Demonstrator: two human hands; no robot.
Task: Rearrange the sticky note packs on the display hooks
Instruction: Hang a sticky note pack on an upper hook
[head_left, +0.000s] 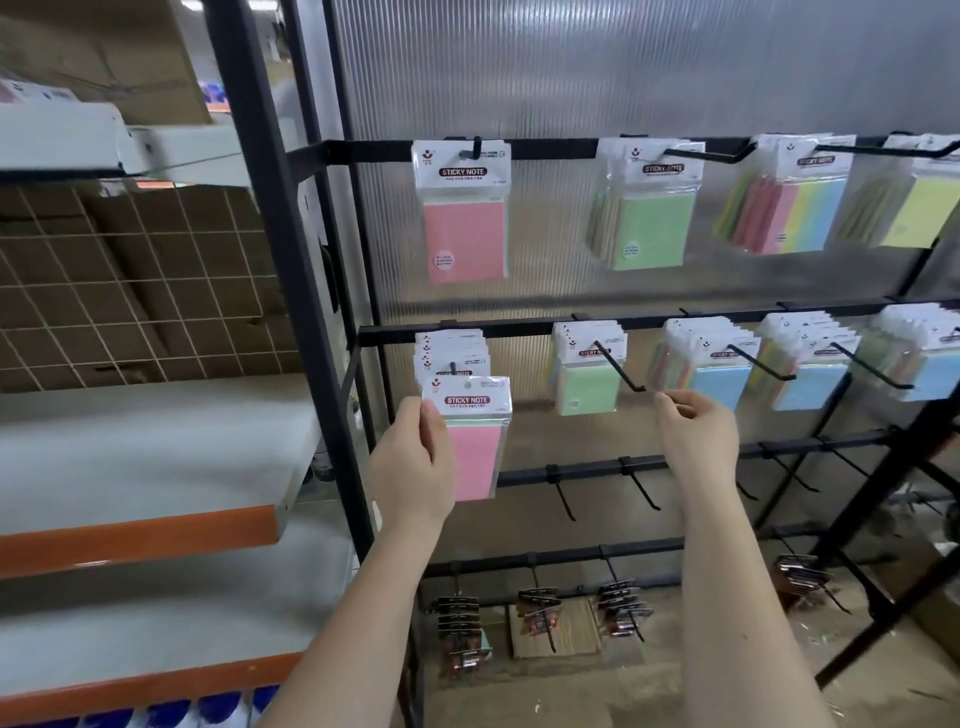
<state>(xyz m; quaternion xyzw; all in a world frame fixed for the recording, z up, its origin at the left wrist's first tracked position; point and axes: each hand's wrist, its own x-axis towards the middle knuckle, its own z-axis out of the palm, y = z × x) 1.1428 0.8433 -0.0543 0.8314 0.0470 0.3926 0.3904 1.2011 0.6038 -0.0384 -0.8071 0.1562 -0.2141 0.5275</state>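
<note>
"STICKY NOTE" pink pack (470, 436), left hand (415, 462)

Stockroom or back of a stationery shop. Black display rack (322, 322) with peg hooks (621, 366) carrying retail sticky note packs (464, 208). Beside it, orange-edged storage shelving (140, 535), wire grid panel (130, 280), cardboard cartons (171, 244) stacked behind.

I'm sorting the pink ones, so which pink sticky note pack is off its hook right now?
The pink pack gripped by the left hand, below the middle rail's leftmost hook. The other pink pack hangs on the top rail's leftmost hook.
</note>
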